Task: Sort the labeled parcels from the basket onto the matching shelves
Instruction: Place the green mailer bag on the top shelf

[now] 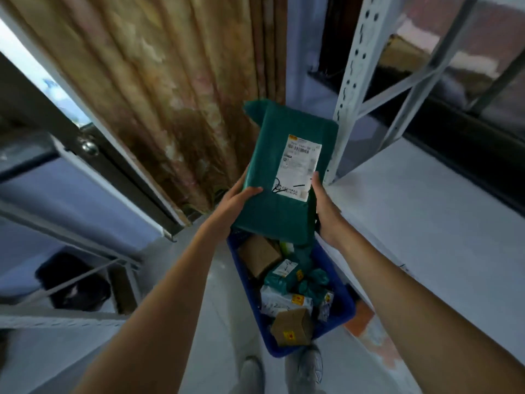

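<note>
Holding green parcel (pixel 284 177) over blue basket (pixel 341 314) of parcels, both hands

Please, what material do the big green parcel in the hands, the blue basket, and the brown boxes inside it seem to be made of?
Green parcel: probably a plastic mailer bag, smooth with a slight sheen and soft creases, with a white paper label.
Blue basket: likely rigid moulded plastic, uniform colour and a glossy rim.
Brown boxes: apparently cardboard, matte tan with folded edges.
</note>
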`<state>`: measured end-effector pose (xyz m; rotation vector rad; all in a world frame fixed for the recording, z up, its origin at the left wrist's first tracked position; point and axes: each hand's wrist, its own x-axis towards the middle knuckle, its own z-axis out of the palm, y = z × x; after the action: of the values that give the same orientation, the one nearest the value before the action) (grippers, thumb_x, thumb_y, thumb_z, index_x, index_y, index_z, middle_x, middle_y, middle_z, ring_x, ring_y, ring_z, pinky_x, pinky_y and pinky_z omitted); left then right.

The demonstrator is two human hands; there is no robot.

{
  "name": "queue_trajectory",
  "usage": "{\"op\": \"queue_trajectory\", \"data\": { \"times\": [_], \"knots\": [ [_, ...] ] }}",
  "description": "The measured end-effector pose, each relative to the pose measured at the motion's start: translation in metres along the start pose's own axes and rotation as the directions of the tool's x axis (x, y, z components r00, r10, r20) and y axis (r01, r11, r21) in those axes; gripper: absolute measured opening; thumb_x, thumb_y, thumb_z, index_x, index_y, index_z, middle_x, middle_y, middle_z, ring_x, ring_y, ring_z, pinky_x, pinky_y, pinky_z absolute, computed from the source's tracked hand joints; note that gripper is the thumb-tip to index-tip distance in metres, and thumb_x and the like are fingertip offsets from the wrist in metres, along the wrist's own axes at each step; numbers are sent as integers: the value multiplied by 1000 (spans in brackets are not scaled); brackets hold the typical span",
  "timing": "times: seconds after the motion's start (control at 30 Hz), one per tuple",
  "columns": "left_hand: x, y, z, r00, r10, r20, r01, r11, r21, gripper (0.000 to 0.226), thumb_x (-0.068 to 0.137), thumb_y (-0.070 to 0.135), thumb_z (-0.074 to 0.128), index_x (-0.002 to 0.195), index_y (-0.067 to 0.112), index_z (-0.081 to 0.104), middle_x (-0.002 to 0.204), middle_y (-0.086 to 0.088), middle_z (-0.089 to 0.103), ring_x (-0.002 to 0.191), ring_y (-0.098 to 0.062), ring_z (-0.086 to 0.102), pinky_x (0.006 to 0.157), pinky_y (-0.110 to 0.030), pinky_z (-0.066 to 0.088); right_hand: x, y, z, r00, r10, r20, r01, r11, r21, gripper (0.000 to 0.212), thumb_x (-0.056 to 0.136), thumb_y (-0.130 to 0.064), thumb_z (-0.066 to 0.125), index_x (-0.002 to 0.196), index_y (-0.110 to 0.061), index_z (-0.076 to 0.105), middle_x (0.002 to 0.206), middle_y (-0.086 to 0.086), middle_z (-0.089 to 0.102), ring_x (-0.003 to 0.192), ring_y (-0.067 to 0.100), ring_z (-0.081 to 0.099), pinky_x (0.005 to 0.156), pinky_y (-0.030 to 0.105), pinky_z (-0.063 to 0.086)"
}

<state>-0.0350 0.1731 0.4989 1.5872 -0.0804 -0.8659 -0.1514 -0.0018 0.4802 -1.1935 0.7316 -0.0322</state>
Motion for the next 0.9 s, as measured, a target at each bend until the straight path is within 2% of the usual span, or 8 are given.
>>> {"op": "queue_trajectory", "data": {
  "times": [0.17, 0.23, 0.3, 0.4, 0.47, 0.6, 0.77, 0.9],
  "knots": [
    [-59, 71, 0, 976, 183, 121, -175, 982, -72, 52, 96, 30, 59, 145, 41, 45, 122, -1, 70, 94, -20, 73, 76, -38, 59, -63, -66, 12, 979, -197, -41, 200, 977, 73, 79, 87, -85, 27, 144, -38, 52, 139, -3, 62, 124, 18, 62, 109, 43, 47],
    [-83, 87, 3, 963, 198, 185, -173, 975, -142, 53, 98, 44, 54, 148, 35, 42, 128, -4, 67, 98, -21, 73, 74, -38, 61, -87, -83, 17, 962, -259, -91, 265, 962, 65, 81, 83, -89, 33, 143, -38, 53, 136, -3, 64, 122, 19, 64, 109, 45, 47],
    [-105, 100, 7, 931, 230, 285, -173, 962, -212, 55, 99, 58, 43, 148, 33, 44, 136, -5, 64, 113, -25, 69, 85, -42, 60, -111, -93, 19, 942, -306, -134, 317, 946, 64, 86, 75, -92, 41, 139, -36, 54, 132, 1, 66, 118, 21, 66, 106, 47, 50],
    [-133, 117, 16, 921, 211, 329, -115, 951, -287, 60, 98, 68, 30, 139, 33, 56, 128, -4, 69, 113, -24, 68, 84, -40, 60, -151, -100, 18, 909, -359, -213, 381, 922, 74, 69, 86, -81, 42, 132, -31, 57, 127, 8, 68, 116, 28, 67, 100, 48, 54],
    [-146, 124, 26, 931, 153, 332, -68, 964, -255, 63, 95, 72, 31, 126, 30, 67, 118, -6, 73, 103, -25, 73, 80, -41, 59, -176, -104, 13, 889, -374, -263, 405, 911, 73, 70, 87, -80, 42, 137, -33, 52, 128, 9, 68, 118, 32, 66, 100, 50, 53],
    [-170, 139, 58, 922, 74, 380, -20, 989, -144, 73, 85, 80, 43, 116, 23, 74, 109, -11, 76, 99, -32, 73, 93, -51, 56, -232, -108, 7, 840, -399, -368, 442, 896, 38, 61, 93, -75, 35, 136, -38, 56, 125, 1, 71, 116, 26, 67, 103, 48, 51],
    [-215, 155, 103, 858, 132, 496, -55, 984, -167, 64, 92, 72, 42, 117, 22, 73, 107, -10, 76, 95, -30, 74, 81, -43, 60, -308, -124, -11, 792, -371, -486, 444, 895, 39, 76, 84, -86, 40, 138, -36, 59, 128, 4, 70, 114, 26, 68, 104, 48, 51],
    [-255, 169, 143, 813, 189, 550, -94, 976, -195, 56, 94, 67, 46, 113, 23, 74, 108, -9, 76, 92, -30, 74, 79, -48, 61, -366, -143, -28, 761, -406, -507, 505, 860, 69, 66, 93, -76, 36, 128, -30, 68, 118, 5, 75, 109, 28, 71, 100, 45, 53]
  ]
}}
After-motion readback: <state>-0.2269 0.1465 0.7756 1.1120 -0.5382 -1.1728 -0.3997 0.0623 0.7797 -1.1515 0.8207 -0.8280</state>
